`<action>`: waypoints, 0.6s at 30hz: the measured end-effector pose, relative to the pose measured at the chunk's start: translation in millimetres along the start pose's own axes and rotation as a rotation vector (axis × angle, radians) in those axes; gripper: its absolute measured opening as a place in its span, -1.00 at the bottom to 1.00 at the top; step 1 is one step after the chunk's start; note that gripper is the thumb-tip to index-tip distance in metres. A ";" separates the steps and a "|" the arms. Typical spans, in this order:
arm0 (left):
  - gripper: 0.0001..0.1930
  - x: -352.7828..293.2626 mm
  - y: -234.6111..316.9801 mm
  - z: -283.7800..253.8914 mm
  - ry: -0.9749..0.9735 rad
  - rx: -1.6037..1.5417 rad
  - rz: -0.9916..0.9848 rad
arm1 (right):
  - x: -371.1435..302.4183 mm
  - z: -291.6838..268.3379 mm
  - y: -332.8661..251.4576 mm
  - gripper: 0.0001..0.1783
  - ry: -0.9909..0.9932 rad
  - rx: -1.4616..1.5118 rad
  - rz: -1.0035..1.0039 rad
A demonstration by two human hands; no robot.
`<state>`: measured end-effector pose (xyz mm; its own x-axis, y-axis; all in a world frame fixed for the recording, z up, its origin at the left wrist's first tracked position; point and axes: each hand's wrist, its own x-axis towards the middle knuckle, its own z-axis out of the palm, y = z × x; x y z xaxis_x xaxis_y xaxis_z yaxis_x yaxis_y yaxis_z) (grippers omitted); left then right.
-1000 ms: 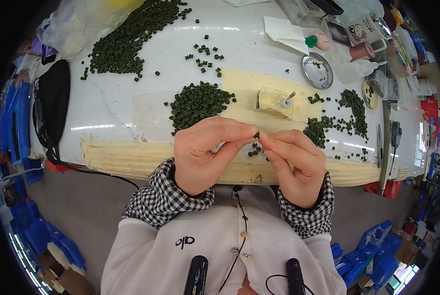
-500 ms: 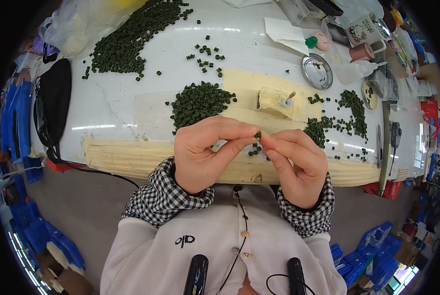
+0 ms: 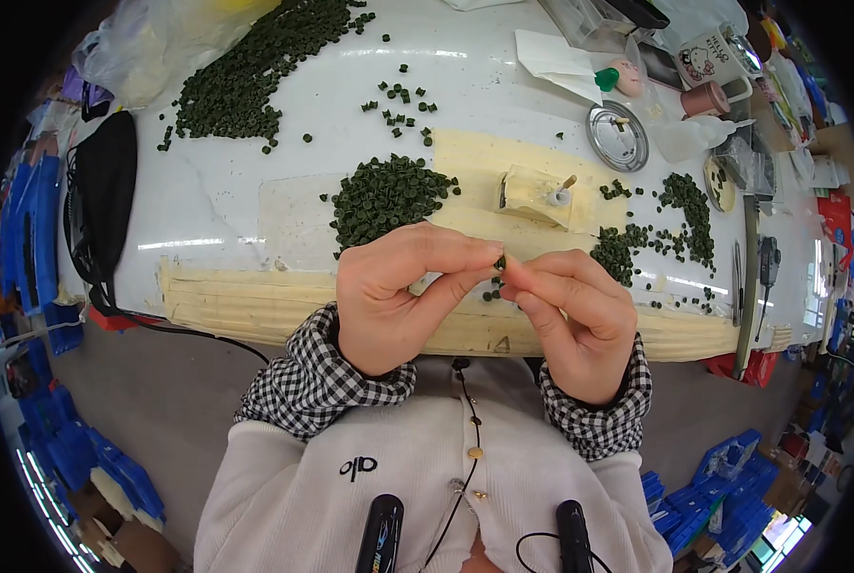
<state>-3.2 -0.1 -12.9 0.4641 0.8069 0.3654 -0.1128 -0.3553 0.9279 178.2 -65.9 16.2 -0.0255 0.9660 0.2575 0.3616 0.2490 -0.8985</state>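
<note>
Above the table's front edge, my left hand (image 3: 398, 296) and my right hand (image 3: 578, 320) meet at their fingertips. Between them is one small dark green piece (image 3: 501, 263), mostly covered by the fingers. The left thumb and forefinger pinch it, and the right fingertips press on its other side. Just beyond the left hand lies a heap of small dark green spool-shaped pieces (image 3: 389, 196). A few loose green pieces (image 3: 491, 295) sit below the fingertips. Past the hands stands a tape-covered block (image 3: 537, 196) with a short upright peg (image 3: 568, 182).
A bigger green heap (image 3: 245, 81) spreads at the back left, by a clear plastic bag (image 3: 150, 57). Smaller green piles (image 3: 618, 253) lie on the right, near a round metal lid (image 3: 617, 138), a squeeze bottle (image 3: 690, 140) and tweezers (image 3: 736, 282). A black cloth item (image 3: 102, 210) hangs at left.
My right fingertips have shifted very slightly toward the left hand. The left hand keeps its pinch, and the piles lie as before.
</note>
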 end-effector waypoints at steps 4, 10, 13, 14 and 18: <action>-0.75 0.0 -0.6 -0.2 -0.001 -0.012 -0.004 | 0.2 0.1 -0.7 -0.72 0.003 0.007 0.004; -0.74 0.2 1.4 -1.1 -0.014 -0.065 -0.060 | -2.4 0.8 -1.4 -0.71 0.017 0.028 0.028; -0.74 0.0 1.1 -0.6 -0.013 -0.066 -0.050 | -2.5 0.5 -1.6 -0.71 0.016 0.033 0.026; -0.74 -0.1 0.9 -0.6 -0.015 -0.068 -0.050 | -2.5 0.3 -1.7 -0.71 0.015 0.035 0.024; -0.74 -0.3 0.8 -0.7 -0.019 -0.070 -0.053 | -3.1 -0.3 -1.1 -0.71 0.013 0.037 0.021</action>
<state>-4.0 -0.3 -12.2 0.4871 0.8147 0.3145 -0.1482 -0.2778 0.9491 178.2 -69.1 16.5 -0.0063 0.9700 0.2430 0.3267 0.2317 -0.9163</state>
